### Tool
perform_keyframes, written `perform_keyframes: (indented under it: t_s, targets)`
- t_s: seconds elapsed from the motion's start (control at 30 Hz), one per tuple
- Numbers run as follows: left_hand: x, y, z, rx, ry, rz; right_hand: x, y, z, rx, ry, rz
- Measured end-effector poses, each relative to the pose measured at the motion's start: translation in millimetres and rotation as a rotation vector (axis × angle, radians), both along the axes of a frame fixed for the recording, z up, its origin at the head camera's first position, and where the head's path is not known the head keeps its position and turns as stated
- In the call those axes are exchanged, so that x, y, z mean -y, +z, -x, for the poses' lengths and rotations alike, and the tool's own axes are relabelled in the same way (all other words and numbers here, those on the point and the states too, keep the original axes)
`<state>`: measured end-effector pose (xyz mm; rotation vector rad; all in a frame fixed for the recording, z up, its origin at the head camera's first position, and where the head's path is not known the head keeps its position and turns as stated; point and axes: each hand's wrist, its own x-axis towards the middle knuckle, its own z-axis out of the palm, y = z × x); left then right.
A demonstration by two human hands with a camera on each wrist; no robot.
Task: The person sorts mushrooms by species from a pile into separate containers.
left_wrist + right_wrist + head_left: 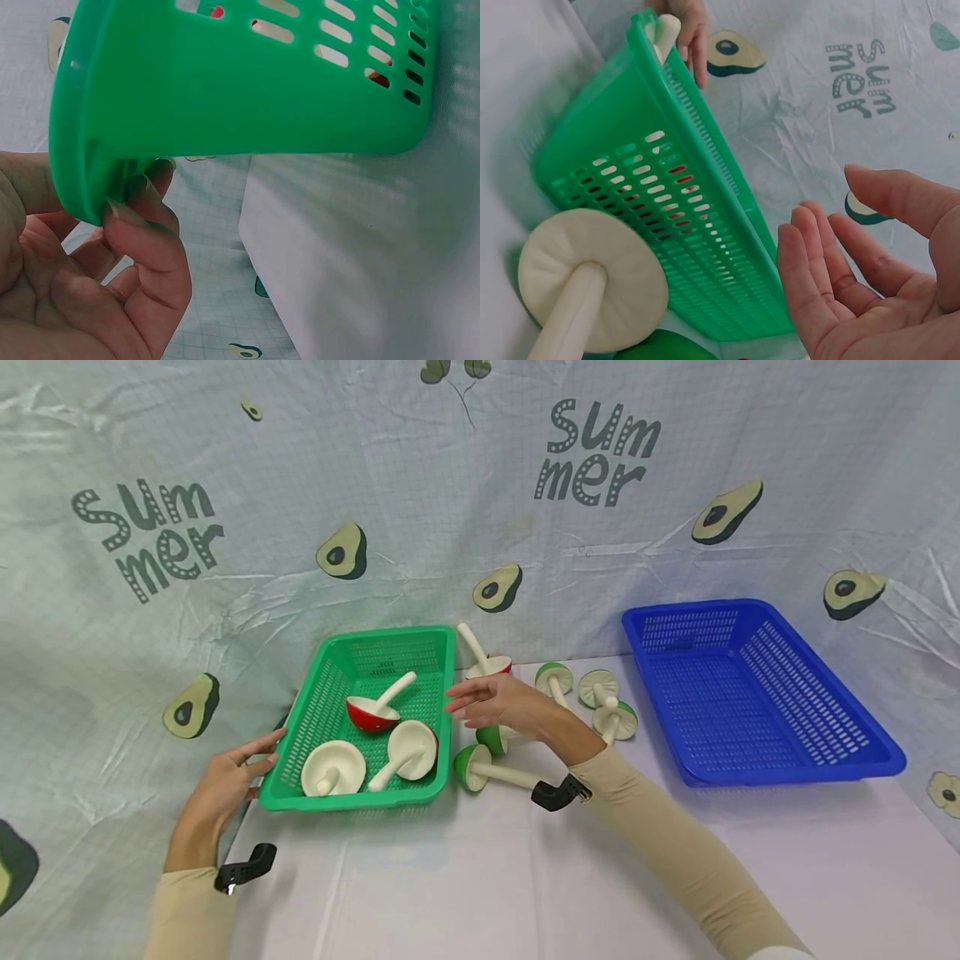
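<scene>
My left hand (217, 789) grips the left rim of a green plastic basket (345, 802); the left wrist view shows the fingers (154, 251) curled under that rim. Three toy mushrooms lie inside: one shows a red cap (367, 717), another is a pale mushroom (347, 760) with its underside up, and beside them is a red-edged mushroom (416, 745). Over the basket's right rim hovers my right hand (506, 700), fingers loosely extended and holding nothing. Behind it another red mushroom (476, 647) leans outside the basket.
Several green-capped toy mushrooms (471, 768) lie on the white table (450, 885) between the baskets, partly under my right forearm. A blue basket (795, 773) stands at the right. A printed cloth (420, 460) hangs behind the table.
</scene>
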<state>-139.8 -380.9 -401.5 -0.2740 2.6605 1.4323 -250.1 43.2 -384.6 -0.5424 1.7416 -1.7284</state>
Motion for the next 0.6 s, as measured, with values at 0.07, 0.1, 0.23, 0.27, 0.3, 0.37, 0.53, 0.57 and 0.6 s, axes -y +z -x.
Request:
perform_keyframes:
  t_s: [0.07,0.1,0.23,0.27,0.3,0.37,0.53,0.57,0.6]
  targets:
    - [0,-0.5,0.1,0.001,0.003,-0.002,-1,-0.7,2.1,0.010,-0.009,-0.001]
    - [0,-0.7,0.0,0.001,0.005,-0.001,-2,-1.5,3.5,0.014,-0.011,0.003]
    - [1,-1.2,0.3,0.001,0.001,-0.013,-4,-4.5,9.5,0.021,-0.031,0.028]
    - [1,-1.0,0.3,0.000,-0.001,-0.017,-5,-5.6,11.3,0.021,-0.036,0.038]
    - [1,-0.9,0.3,-0.001,-0.003,-0.021,-5,-6.8,13.2,0.020,-0.042,0.046]
    - [1,-0.1,0.3,-0.001,-0.003,-0.025,-7,-8.6,16.9,0.015,-0.057,0.056]
    - [1,-0.1,0.9,0.008,0.000,-0.014,-9,-10.5,27.0,0.024,-0.116,0.071]
    - [1,-0.2,1.1,0.010,0.001,-0.012,-9,-10.5,29.4,0.030,-0.130,0.076]
    - [1,-0.4,1.3,0.012,0.002,-0.011,-9,-10.4,31.8,0.038,-0.144,0.084]
